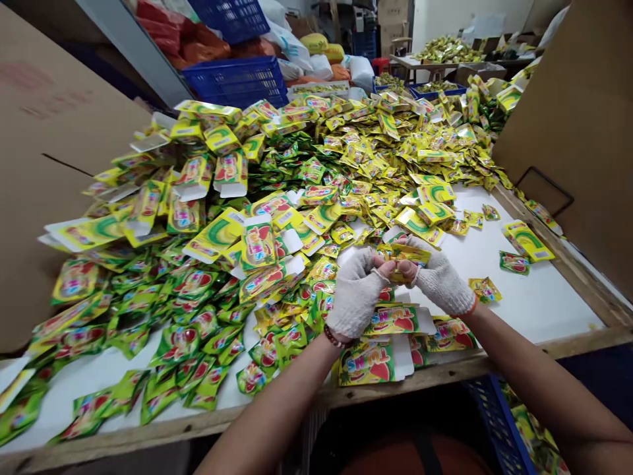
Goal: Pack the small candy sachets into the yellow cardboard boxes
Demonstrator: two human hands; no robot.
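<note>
My left hand (pixel 357 290) and my right hand (pixel 439 276), both in white fingerless knit gloves, meet above the front of the table. Pinched between their bare fingertips is a small yellow packet (pixel 403 254). Just below the hands, flat printed boxes (pixel 376 361) with white open flaps lie near the table's front edge. Left of my left hand are green packets (pixel 289 340) with red fruit pictures. A single yellow packet (pixel 484 289) rests on the white tabletop by my right wrist.
Yellow packets (pixel 366 155) and more boxes (pixel 232 171) form a wide heap across the white table (pixel 558 297). Cardboard sheets stand at the left (pixel 59 152) and right (pixel 568 125). Blue crates (pixel 237 80) sit behind; another blue crate (pixel 499 422) is below the wooden edge.
</note>
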